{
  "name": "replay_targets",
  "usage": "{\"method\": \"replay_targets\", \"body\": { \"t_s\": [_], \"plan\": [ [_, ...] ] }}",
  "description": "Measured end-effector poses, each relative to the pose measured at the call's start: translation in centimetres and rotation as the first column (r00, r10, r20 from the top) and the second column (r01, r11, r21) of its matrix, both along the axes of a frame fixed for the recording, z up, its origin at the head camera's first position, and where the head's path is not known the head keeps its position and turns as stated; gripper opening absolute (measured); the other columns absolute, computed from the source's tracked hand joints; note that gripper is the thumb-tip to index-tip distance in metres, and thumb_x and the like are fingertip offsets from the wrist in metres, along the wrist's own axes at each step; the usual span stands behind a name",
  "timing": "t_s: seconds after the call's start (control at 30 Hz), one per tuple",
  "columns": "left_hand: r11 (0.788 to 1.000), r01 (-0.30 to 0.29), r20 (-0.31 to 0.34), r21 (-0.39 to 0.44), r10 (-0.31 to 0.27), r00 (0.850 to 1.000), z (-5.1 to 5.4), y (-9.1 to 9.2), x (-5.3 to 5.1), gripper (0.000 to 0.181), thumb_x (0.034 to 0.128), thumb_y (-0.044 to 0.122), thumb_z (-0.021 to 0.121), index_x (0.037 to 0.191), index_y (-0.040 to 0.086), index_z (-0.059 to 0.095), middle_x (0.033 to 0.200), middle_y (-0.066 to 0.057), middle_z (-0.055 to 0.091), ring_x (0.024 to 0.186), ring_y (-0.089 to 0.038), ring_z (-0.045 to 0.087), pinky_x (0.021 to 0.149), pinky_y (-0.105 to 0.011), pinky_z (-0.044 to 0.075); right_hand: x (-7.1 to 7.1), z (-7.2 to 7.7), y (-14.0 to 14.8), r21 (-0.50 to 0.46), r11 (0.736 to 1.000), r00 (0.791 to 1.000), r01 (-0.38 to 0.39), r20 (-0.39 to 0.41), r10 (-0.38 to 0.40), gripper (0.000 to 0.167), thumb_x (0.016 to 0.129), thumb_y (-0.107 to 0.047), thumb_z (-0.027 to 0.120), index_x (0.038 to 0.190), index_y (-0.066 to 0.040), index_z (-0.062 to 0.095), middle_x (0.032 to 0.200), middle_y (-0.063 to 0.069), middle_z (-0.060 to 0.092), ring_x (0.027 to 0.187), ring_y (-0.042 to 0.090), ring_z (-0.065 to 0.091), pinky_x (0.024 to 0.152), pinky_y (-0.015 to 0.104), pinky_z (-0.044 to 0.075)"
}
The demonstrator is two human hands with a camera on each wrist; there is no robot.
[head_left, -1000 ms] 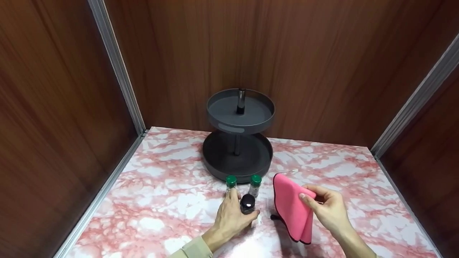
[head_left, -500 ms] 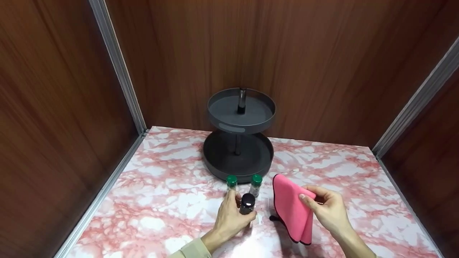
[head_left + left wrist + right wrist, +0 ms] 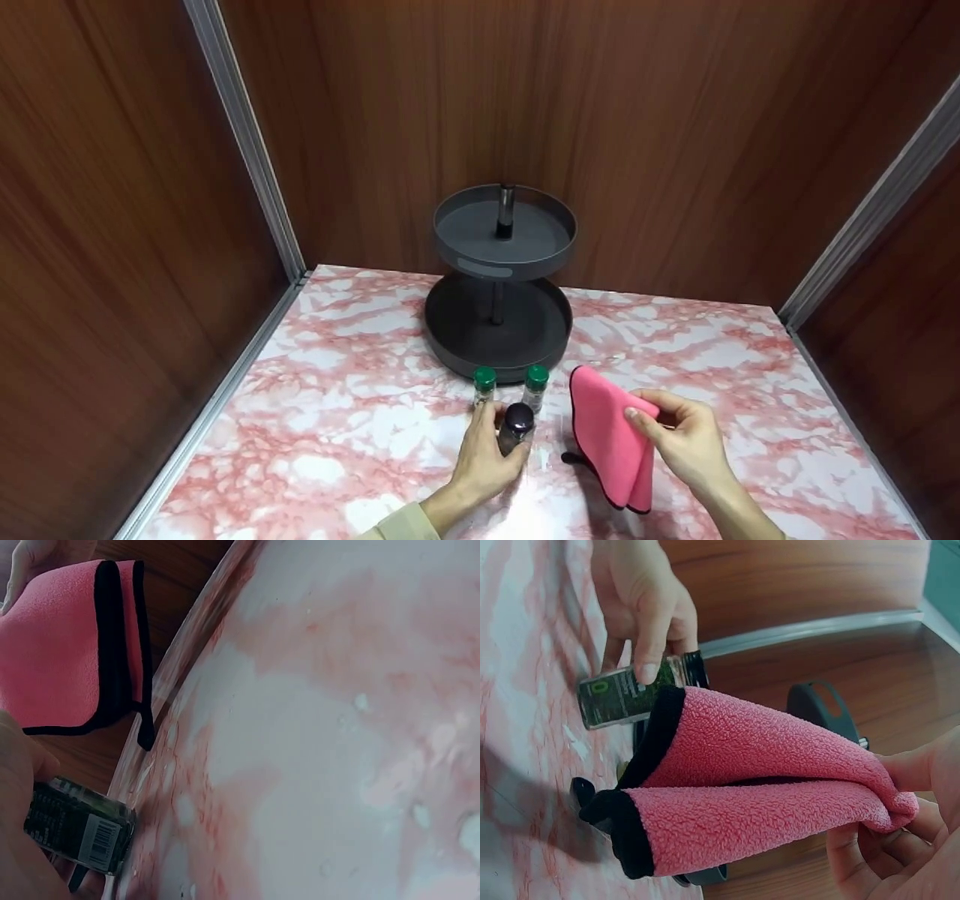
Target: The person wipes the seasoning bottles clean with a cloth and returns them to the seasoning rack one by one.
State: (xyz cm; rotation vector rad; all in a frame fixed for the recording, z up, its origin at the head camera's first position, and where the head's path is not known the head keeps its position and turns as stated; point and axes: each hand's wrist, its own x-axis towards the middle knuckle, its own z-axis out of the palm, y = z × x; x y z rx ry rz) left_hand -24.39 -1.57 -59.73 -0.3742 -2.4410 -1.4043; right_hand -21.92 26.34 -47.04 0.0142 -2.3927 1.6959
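Observation:
My left hand grips a black-capped glass jar, thumb on the near side. In the right wrist view the jar shows a dark green label; the left wrist view shows a barcode on the jar. Pinched between thumb and fingers of my right hand, a folded pink cloth with black edging hangs down. Two green-capped jars stand just beyond the left hand, one on the left and one on the right; the hand partly hides the left one.
Behind the jars stands a black two-tier round rack, its upper tray above a wider lower tray, with nothing seen in either. Brown wood-patterned panels enclose the red and white marbled table at the back and sides.
My left hand's thumb has drawn in closer around the black-capped jar, which has barely moved. The right hand and the cloth stay almost where they were.

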Motion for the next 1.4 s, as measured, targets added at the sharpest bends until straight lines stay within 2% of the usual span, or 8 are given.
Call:
{"method": "replay_targets", "body": {
  "t_s": [0.2, 0.33, 0.47, 0.73, 0.97, 1.17, 1.3, 1.4],
  "plan": [
    [0.999, 0.037, 0.023, 0.004, -0.037, 0.999, 0.0, -0.1, 0.1, 0.053, 0.0903, 0.01, 0.083, 0.139, 0.008, 0.06, 0.13, -0.007, 0.065, 0.122, -0.027, 0.068, 0.11, -0.045, 0.057, -0.1, -0.2, 0.0, 0.002, 1.0, 1.0, 0.007, 0.007, -0.007, 0.024, 0.095, 0.0, 0.086, 0.118, 0.007, 0.082, 0.088, -0.003, 0.083, 0.077, 0.004, 0.074, 0.068, 0.021, 0.063],
    [0.999, 0.035, 0.021, -0.003, -0.035, 0.999, 0.1, -0.1, 0.2, 0.054, 0.0917, 0.009, 0.081, 0.141, 0.006, 0.06, 0.134, -0.009, 0.065, 0.128, -0.033, 0.069, 0.115, -0.05, 0.056, 0.0, -0.3, 0.0, -0.007, 1.0, 1.0, 0.007, 0.017, -0.007, 0.025, 0.096, 0.0, 0.085, 0.12, 0.007, 0.082, 0.089, -0.003, 0.083, 0.077, 0.003, 0.074, 0.069, 0.021, 0.063],
    [1.0, 0.029, 0.006, -0.002, -0.029, 1.0, 0.5, 0.1, 0.4, 0.052, 0.0925, 0.01, 0.081, 0.141, 0.005, 0.061, 0.135, -0.009, 0.066, 0.129, -0.033, 0.069, 0.115, -0.05, 0.056, 0.0, -0.2, -0.1, -0.011, 1.0, 1.0, 0.006, 0.015, -0.006, 0.025, 0.096, 0.0, 0.085, 0.12, 0.007, 0.082, 0.089, -0.001, 0.083, 0.078, 0.004, 0.074, 0.069, 0.021, 0.063],
    [0.995, 0.085, -0.052, 0.06, -0.082, 0.995, 3.0, 1.1, 0.6, 0.052, 0.092, 0.007, 0.082, 0.14, 0.005, 0.064, 0.133, -0.01, 0.069, 0.123, -0.028, 0.07, 0.106, -0.043, 0.06, 0.2, 0.2, -0.7, -0.003, 1.0, 1.0, 0.006, 0.0, -0.006, 0.024, 0.096, 0.0, 0.085, 0.119, 0.007, 0.082, 0.093, 0.003, 0.084, 0.08, 0.003, 0.075, 0.071, 0.021, 0.065],
    [0.981, 0.166, -0.104, 0.104, -0.155, 0.982, 5.1, 2.2, 1.1, 0.053, 0.0913, 0.006, 0.082, 0.141, 0.005, 0.065, 0.135, -0.01, 0.07, 0.127, -0.024, 0.067, 0.112, -0.043, 0.058, 0.0, 0.7, -1.8, -0.027, 1.0, 0.999, -0.016, -0.044, 0.015, 0.022, 0.096, 0.003, 0.084, 0.117, 0.007, 0.083, 0.097, 0.01, 0.085, 0.08, 0.004, 0.075, 0.071, 0.021, 0.065],
    [0.959, 0.236, -0.108, 0.154, -0.222, 0.969, 6.4, 3.1, 1.4, 0.05, 0.0923, 0.006, 0.081, 0.14, 0.008, 0.067, 0.131, -0.01, 0.069, 0.115, -0.02, 0.068, 0.101, -0.034, 0.061, 0.0, 0.7, -2.7, -0.063, 0.996, 0.989, -0.055, -0.139, 0.046, 0.019, 0.093, 0.008, 0.085, 0.111, 0.007, 0.083, 0.091, -0.001, 0.084, 0.079, 0.004, 0.077, 0.069, 0.021, 0.065],
    [0.94, 0.28, -0.084, 0.196, -0.269, 0.96, 7.1, 3.5, 1.7, 0.047, 0.0942, 0.007, 0.081, 0.139, 0.011, 0.067, 0.127, -0.01, 0.068, 0.108, -0.014, 0.066, 0.09, -0.026, 0.061, 0.1, 0.6, -3.1, -0.086, 0.993, 0.981, -0.087, -0.18, 0.07, 0.02, 0.091, 0.01, 0.084, 0.11, 0.009, 0.083, 0.09, -0.007, 0.084, 0.079, 0.004, 0.077, 0.069, 0.02, 0.064],
    [0.931, 0.298, -0.06, 0.21, -0.292, 0.955, 7.6, 3.6, 1.9, 0.046, 0.0948, 0.009, 0.082, 0.139, 0.013, 0.067, 0.126, -0.01, 0.067, 0.108, -0.01, 0.064, 0.086, -0.024, 0.062, 0.2, 0.4, -3.1, -0.089, 0.99, 0.977, -0.106, -0.196, 0.087, 0.02, 0.091, 0.011, 0.084, 0.111, 0.01, 0.082, 0.09, -0.008, 0.084, 0.08, 0.004, 0.077, 0.07, 0.019, 0.064]
  ]
}}
